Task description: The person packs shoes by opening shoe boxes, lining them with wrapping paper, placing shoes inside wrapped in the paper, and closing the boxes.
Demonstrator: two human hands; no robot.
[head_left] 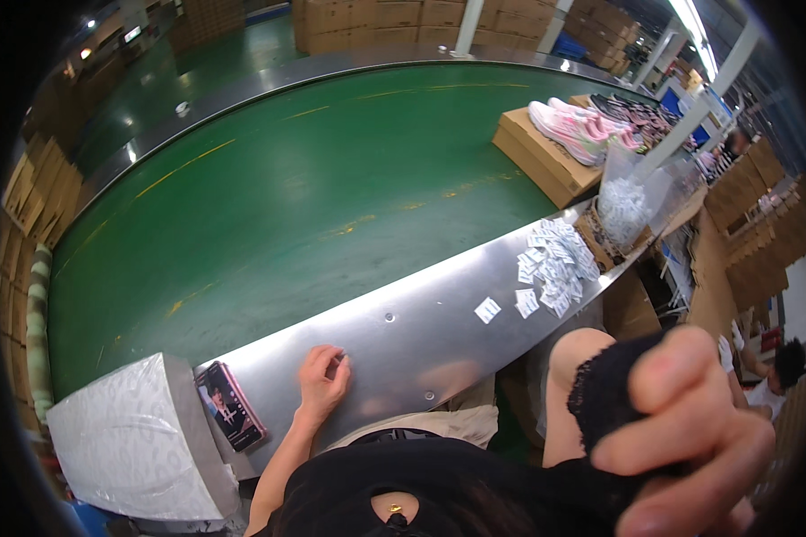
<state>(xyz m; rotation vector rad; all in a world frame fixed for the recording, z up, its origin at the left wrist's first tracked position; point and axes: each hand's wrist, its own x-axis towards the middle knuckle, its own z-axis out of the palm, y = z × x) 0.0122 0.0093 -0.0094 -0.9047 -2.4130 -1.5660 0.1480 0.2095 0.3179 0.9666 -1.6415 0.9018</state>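
My left hand (pixel 324 380) rests on the metal ledge (pixel 367 358), its fingers curled in and the thumb close to the fingertips. Nothing shows in the gap between them. To its left a phone (pixel 230 407) with a pink edge leans near a grey-white patterned box (pixel 130 438), its screen lit. My right hand (pixel 690 430) is raised very close at the lower right, large and a little blurred. Its fingers are bent but apart, and no held thing is visible. Behind them is black lace-edged fabric (pixel 600 394).
Small white printed packets (pixel 560 264) lie heaped on the ledge, two apart from the pile. Beyond are a clear bag of white packets (pixel 622 210) and pink-white shoes (pixel 578 125) on a brown carton (pixel 537 161). A green conveyor belt (pixel 313 179) runs alongside. A co-worker (pixel 775 380) is far right.
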